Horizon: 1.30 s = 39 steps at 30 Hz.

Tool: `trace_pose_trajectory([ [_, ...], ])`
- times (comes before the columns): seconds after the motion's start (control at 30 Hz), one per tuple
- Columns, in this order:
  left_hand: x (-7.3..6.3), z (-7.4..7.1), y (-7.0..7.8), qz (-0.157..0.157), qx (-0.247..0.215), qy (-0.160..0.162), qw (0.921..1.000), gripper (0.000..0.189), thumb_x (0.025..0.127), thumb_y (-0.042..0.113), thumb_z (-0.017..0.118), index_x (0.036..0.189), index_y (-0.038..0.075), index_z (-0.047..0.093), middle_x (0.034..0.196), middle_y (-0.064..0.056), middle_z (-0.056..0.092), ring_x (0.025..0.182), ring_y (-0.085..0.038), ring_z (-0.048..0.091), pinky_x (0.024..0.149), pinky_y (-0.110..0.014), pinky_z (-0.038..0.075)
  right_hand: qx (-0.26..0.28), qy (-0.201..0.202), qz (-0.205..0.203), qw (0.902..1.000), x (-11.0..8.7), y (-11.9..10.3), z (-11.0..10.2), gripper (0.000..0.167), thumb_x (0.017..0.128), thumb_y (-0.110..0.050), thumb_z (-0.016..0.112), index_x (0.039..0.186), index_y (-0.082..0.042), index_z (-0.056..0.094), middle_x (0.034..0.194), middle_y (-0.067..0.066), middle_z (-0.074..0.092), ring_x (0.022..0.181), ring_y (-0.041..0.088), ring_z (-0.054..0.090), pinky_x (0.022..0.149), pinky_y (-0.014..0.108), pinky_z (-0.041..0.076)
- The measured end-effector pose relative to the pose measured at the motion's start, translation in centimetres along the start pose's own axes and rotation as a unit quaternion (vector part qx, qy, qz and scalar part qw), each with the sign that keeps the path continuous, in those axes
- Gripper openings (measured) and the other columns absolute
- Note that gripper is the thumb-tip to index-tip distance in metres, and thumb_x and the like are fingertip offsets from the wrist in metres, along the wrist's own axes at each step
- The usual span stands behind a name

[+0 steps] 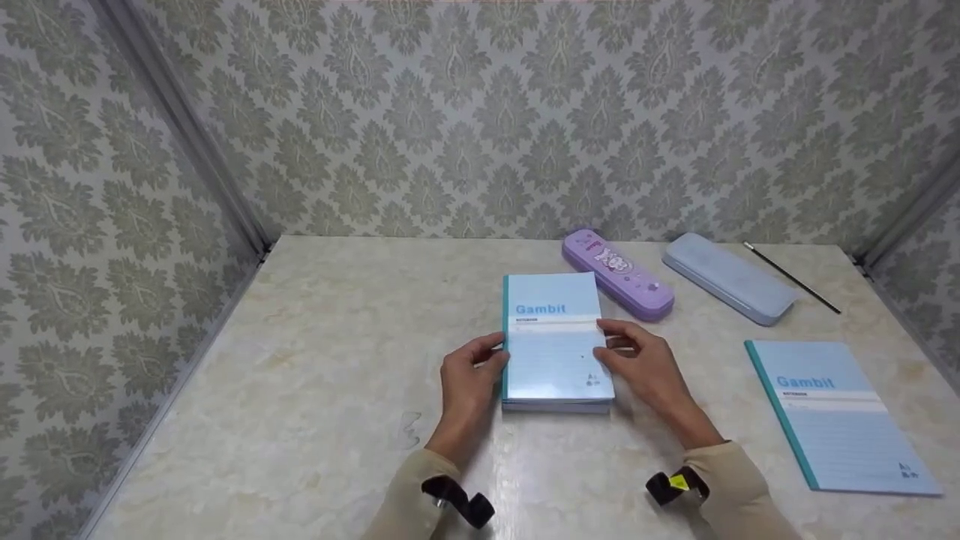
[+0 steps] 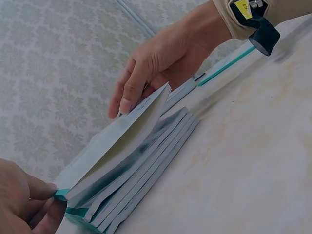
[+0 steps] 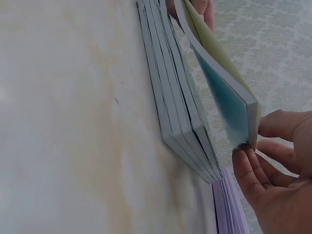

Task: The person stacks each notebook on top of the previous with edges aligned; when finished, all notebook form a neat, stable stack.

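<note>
A light-blue "Gambit" notebook (image 1: 555,345) with a teal spine is held over a stack of several similar notebooks (image 3: 168,92). My left hand (image 1: 471,379) pinches its spine edge between thumb and fingers. On the opposite edge my right hand (image 1: 651,364) grips it, thumb on one side and fingers on the other in the right wrist view. Both wrist views show a gap between this top notebook and the stack, wider at the right-hand side. From the head view the stack is mostly hidden beneath it.
Behind the stack lies a purple pencil case (image 1: 619,274) with a cartoon print. A pale-blue case (image 1: 727,277) and a black pencil (image 1: 791,277) are further right. Another Gambit notebook (image 1: 844,427) lies flat at the right. Patterned walls (image 1: 510,112) border the table (image 1: 322,375).
</note>
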<state>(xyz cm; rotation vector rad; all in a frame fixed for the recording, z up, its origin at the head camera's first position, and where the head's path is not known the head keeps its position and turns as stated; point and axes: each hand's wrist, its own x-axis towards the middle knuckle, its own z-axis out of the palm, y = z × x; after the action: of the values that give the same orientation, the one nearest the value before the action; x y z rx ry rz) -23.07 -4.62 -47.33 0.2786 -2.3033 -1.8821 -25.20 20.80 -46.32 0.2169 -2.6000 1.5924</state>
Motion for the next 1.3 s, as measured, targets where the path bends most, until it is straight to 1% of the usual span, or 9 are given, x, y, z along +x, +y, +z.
trace_pose_trajectory([
  [0.1,0.10,-0.01,-0.01,-0.005,0.001,-0.006,1.0000,0.031,0.099,0.001,0.073,0.127,0.011,0.078,0.120,-0.002,0.075,0.110,-0.019,0.067,0.095,-0.035,0.057,-0.003,-0.005,0.002,1.0000,-0.04,0.14,0.06,0.046,0.098,-0.007,0.076,0.142,0.000,0.065,0.135,0.018,0.067,0.118,0.030,0.065,0.101,0.035,0.054],
  [0.23,0.13,0.06,0.01,-0.018,0.003,-0.019,0.9997,0.035,0.098,0.001,0.073,0.131,0.012,0.076,0.124,-0.002,0.074,0.112,-0.020,0.065,0.100,-0.036,0.055,-0.004,-0.009,0.003,0.9999,-0.05,0.30,0.11,0.046,0.098,-0.007,0.076,0.142,0.001,0.064,0.135,0.018,0.067,0.118,0.030,0.064,0.102,0.038,0.053],
  [0.5,0.26,0.18,-0.29,-0.007,0.015,-0.035,0.9993,0.039,0.098,-0.002,0.071,0.134,0.012,0.075,0.130,-0.003,0.072,0.113,-0.020,0.065,0.101,-0.037,0.055,-0.022,-0.004,0.006,0.9997,-0.15,0.54,0.34,0.046,0.097,-0.005,0.077,0.140,0.001,0.065,0.132,0.018,0.068,0.114,0.031,0.066,0.097,0.039,0.055],
  [0.67,0.29,0.09,-0.49,0.007,0.028,-0.034,0.9990,0.037,0.098,-0.002,0.071,0.132,0.011,0.075,0.130,-0.004,0.073,0.109,-0.021,0.065,0.101,-0.038,0.055,-0.038,0.000,0.000,0.9993,-0.27,0.57,0.58,0.044,0.096,-0.006,0.077,0.138,0.002,0.066,0.127,0.019,0.070,0.110,0.033,0.067,0.097,0.044,0.055],
  [0.73,0.33,0.08,-0.55,0.005,0.033,-0.034,0.9989,0.037,0.098,-0.001,0.071,0.132,0.011,0.075,0.131,-0.004,0.073,0.109,-0.021,0.064,0.102,-0.039,0.054,-0.045,-0.001,0.001,0.9990,-0.31,0.59,0.66,0.044,0.097,-0.007,0.077,0.139,0.002,0.065,0.127,0.019,0.070,0.111,0.033,0.067,0.099,0.046,0.054],
  [0.83,0.31,0.14,-0.49,-0.008,0.035,-0.038,0.9986,0.037,0.099,0.001,0.072,0.134,0.013,0.075,0.134,-0.002,0.071,0.112,-0.020,0.064,0.106,-0.039,0.052,-0.052,-0.005,0.010,0.9986,-0.33,0.59,0.73,0.046,0.097,-0.007,0.077,0.140,0.002,0.064,0.128,0.018,0.069,0.112,0.033,0.066,0.101,0.049,0.053],
  [0.93,0.33,0.21,-0.57,-0.007,0.034,-0.038,0.9987,0.037,0.099,0.001,0.071,0.134,0.012,0.075,0.134,-0.003,0.071,0.113,-0.020,0.065,0.107,-0.039,0.051,-0.054,-0.008,0.014,0.9984,-0.41,0.63,0.72,0.046,0.097,-0.007,0.077,0.140,0.002,0.064,0.130,0.019,0.069,0.114,0.033,0.066,0.102,0.050,0.053],
  [1.1,0.28,0.25,-0.68,0.002,0.035,-0.037,0.9987,0.036,0.098,-0.001,0.072,0.133,0.010,0.075,0.134,-0.004,0.072,0.112,-0.019,0.067,0.106,-0.040,0.052,-0.058,-0.010,0.014,0.9982,-0.29,0.80,0.75,0.046,0.098,-0.007,0.077,0.140,0.002,0.064,0.132,0.018,0.069,0.115,0.033,0.066,0.103,0.050,0.053],
  [1.3,0.25,0.21,-0.81,0.010,0.041,-0.035,0.9985,0.036,0.098,-0.002,0.072,0.132,0.009,0.075,0.134,-0.005,0.072,0.110,-0.019,0.068,0.104,-0.039,0.053,-0.065,-0.009,0.014,0.9977,-0.23,0.89,0.85,0.045,0.097,-0.007,0.077,0.140,0.002,0.065,0.130,0.018,0.070,0.115,0.032,0.068,0.103,0.049,0.054],
])
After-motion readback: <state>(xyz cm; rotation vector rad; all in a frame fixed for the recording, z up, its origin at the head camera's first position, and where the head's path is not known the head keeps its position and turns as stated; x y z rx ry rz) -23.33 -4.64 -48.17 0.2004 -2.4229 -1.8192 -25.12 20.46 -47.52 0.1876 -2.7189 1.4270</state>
